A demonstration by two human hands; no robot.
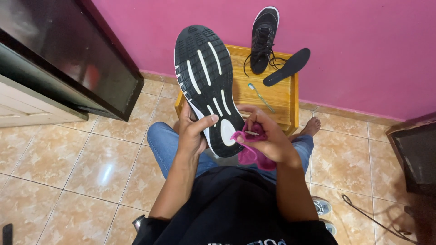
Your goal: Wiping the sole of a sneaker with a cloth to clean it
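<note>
Black rubber-soled sneaker [206, 86], sole upward, gripped by left hand [193, 131]; crumpled magenta cloth [250, 152] pinched in right hand [265, 138] beside its heel.

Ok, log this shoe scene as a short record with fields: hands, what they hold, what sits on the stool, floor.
left hand: left hand grips the black shoe, sole up with white stripes
right hand: right hand holds a pink cloth against the heel of the sole
stool: wooden stool against the pink wall
on stool: second black shoe with loose laces, dark insole, toothbrush
floor: beige tiles
posture: seated, in jeans, bare foot beside the stool
</note>
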